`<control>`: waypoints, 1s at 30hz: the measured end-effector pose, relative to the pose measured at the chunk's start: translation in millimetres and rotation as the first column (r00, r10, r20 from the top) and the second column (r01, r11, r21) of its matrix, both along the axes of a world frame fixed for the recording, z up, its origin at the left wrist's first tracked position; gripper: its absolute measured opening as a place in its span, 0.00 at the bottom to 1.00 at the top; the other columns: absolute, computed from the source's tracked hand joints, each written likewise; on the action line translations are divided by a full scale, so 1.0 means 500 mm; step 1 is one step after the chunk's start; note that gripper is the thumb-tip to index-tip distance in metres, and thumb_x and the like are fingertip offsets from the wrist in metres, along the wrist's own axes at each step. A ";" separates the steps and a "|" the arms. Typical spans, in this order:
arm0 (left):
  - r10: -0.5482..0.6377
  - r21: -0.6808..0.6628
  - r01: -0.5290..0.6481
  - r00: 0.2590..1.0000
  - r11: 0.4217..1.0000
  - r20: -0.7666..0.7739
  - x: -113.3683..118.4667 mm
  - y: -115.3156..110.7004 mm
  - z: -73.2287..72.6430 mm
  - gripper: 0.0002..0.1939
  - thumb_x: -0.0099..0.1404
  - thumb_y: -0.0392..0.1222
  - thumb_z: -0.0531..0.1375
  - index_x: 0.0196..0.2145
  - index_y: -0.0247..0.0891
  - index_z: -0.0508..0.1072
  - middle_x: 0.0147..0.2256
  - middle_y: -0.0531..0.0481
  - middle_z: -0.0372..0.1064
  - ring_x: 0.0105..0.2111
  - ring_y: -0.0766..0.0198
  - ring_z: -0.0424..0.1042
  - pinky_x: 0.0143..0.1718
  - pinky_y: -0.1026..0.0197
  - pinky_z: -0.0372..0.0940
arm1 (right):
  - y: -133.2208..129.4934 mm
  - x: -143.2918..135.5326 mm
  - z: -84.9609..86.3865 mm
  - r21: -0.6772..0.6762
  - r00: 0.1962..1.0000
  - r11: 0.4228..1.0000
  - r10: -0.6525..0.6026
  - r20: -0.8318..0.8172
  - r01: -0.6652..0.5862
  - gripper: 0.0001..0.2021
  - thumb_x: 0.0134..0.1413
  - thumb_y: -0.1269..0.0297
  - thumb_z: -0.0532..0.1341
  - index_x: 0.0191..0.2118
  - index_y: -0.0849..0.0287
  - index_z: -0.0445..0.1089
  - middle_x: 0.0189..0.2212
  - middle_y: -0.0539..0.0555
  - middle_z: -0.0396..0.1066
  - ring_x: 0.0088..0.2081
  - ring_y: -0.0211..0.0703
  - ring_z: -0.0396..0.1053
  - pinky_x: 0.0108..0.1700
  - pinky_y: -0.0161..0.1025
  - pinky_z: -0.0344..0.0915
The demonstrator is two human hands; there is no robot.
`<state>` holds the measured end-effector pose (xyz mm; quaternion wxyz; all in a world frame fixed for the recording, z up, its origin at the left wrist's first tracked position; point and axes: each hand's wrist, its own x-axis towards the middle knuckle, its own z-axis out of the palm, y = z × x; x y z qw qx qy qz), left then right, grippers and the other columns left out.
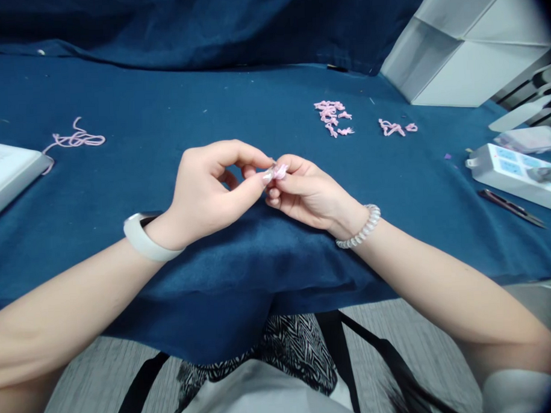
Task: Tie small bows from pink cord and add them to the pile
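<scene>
Close together over the table's front part, my left hand (216,187) and my right hand (313,193) both pinch a small piece of pink cord (280,171). Only a short bit of it shows between the fingertips; the rest is hidden by thumbs and fingers. Beyond my right hand lies a cluster of small knotted pink cord pieces (329,113). A smaller group of pink cord pieces (391,128) sits to its right. Far left, a loose length of pink cord (78,138) is looped on the cloth, its end running by a white box.
Blue cloth (186,107) covers the table and hangs over its front edge. At left stands the white box (12,173). On the right are a white cube organizer (469,49), a white case with blue panels (518,171) and dark tweezers or snips (512,207).
</scene>
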<state>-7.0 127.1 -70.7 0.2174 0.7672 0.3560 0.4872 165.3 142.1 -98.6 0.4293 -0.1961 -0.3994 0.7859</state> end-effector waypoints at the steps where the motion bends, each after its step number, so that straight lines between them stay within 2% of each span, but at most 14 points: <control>1: -0.008 -0.009 0.008 1.000 1.000 -0.012 0.000 -0.001 0.001 0.03 0.59 0.40 0.64 0.32 0.42 0.78 0.28 0.51 0.75 0.27 0.64 0.72 0.23 0.60 0.64 | 0.000 0.000 -0.001 0.003 1.000 1.000 -0.002 -0.001 0.002 0.15 0.38 0.67 0.76 0.27 0.61 0.69 0.24 0.45 0.74 0.25 0.27 0.70 0.30 0.25 0.70; 8: 0.013 -0.034 -0.015 0.999 0.999 -0.035 -0.002 -0.002 0.004 0.04 0.59 0.42 0.65 0.32 0.42 0.80 0.28 0.51 0.76 0.26 0.63 0.73 0.23 0.61 0.66 | 0.000 -0.001 -0.003 -0.006 1.000 1.000 -0.014 -0.002 0.014 0.15 0.36 0.67 0.76 0.26 0.61 0.69 0.24 0.45 0.74 0.24 0.27 0.70 0.29 0.25 0.69; 14: -0.044 -0.057 0.044 0.999 0.997 -0.008 -0.005 -0.004 0.010 0.02 0.59 0.41 0.65 0.31 0.44 0.79 0.30 0.52 0.77 0.28 0.61 0.75 0.23 0.58 0.67 | -0.002 0.001 0.000 -0.012 0.996 0.997 0.079 -0.028 -0.080 0.14 0.40 0.68 0.75 0.26 0.61 0.68 0.24 0.44 0.73 0.24 0.26 0.70 0.29 0.25 0.69; 19: -0.048 -0.021 0.048 0.999 0.999 -0.014 -0.002 -0.015 0.015 0.03 0.61 0.41 0.64 0.29 0.43 0.77 0.29 0.53 0.77 0.27 0.62 0.75 0.22 0.58 0.67 | -0.003 0.002 -0.002 -0.010 0.992 0.992 0.122 -0.031 -0.123 0.17 0.39 0.67 0.76 0.25 0.62 0.65 0.23 0.43 0.71 0.24 0.27 0.69 0.30 0.26 0.69; 25: -0.022 0.008 0.023 0.997 1.000 -0.069 0.002 -0.022 0.018 0.03 0.61 0.43 0.63 0.30 0.44 0.77 0.28 0.53 0.76 0.25 0.64 0.73 0.21 0.59 0.66 | 0.000 0.003 -0.011 0.034 0.994 0.993 0.112 0.001 -0.112 0.18 0.40 0.65 0.75 0.27 0.62 0.64 0.25 0.44 0.70 0.25 0.26 0.68 0.30 0.26 0.68; 30: 0.003 0.135 0.012 0.993 0.991 -0.117 -0.001 -0.021 0.014 0.04 0.58 0.38 0.63 0.31 0.44 0.79 0.28 0.53 0.76 0.25 0.66 0.73 0.21 0.63 0.65 | 0.001 0.003 -0.013 0.050 0.992 0.991 0.123 -0.009 -0.123 0.16 0.41 0.66 0.75 0.27 0.62 0.65 0.24 0.45 0.70 0.24 0.27 0.69 0.29 0.26 0.68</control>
